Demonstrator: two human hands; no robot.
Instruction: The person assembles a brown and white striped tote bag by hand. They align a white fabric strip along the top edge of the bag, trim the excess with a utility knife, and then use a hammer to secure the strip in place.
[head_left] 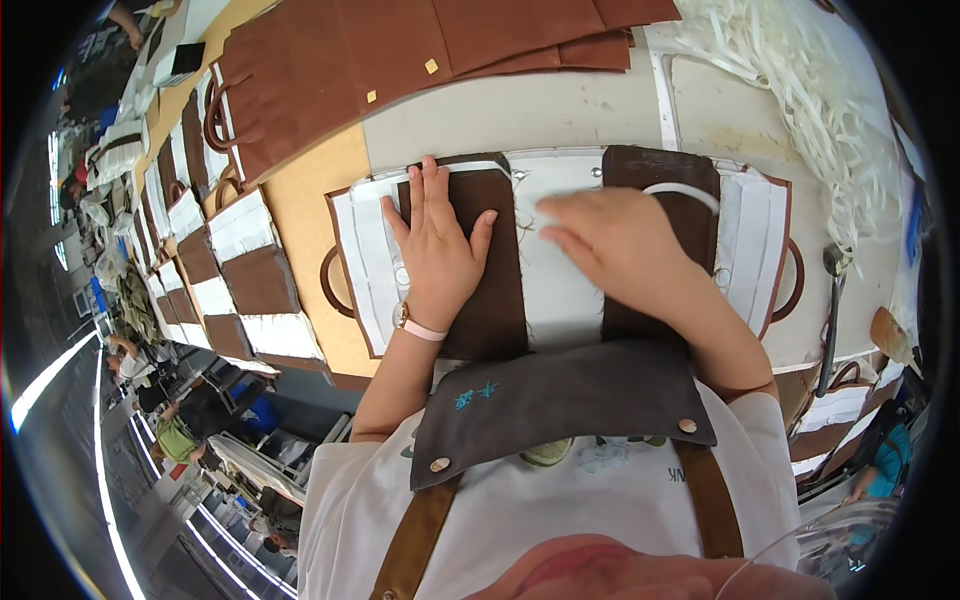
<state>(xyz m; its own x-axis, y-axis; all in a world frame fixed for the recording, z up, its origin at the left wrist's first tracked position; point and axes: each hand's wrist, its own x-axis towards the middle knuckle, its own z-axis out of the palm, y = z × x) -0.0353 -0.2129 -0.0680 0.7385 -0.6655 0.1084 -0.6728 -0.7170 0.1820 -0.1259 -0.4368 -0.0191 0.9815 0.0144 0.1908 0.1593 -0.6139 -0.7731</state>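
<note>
A flat bag piece [562, 250] with white and dark brown sections lies in front of me, a brown loop handle at each end. My left hand [436, 240] rests flat on its left brown section, fingers spread. Over the white middle section is my right hand [620, 240], its fingers curled together toward the left and slightly blurred. Whether anything sits in those fingers is hidden. A white cord [682, 190] curves across the right brown section. Two small metal studs [597, 173] show near the far edge, and short loose threads lie on the middle section.
Reddish-brown bag pieces [330, 80] are stacked at the far left. More white-and-brown bag pieces [262, 275] lie along the left. A heap of white strips [800, 110] fills the far right, near a hammer-like tool [832, 310]. Other people work at the far left and lower right.
</note>
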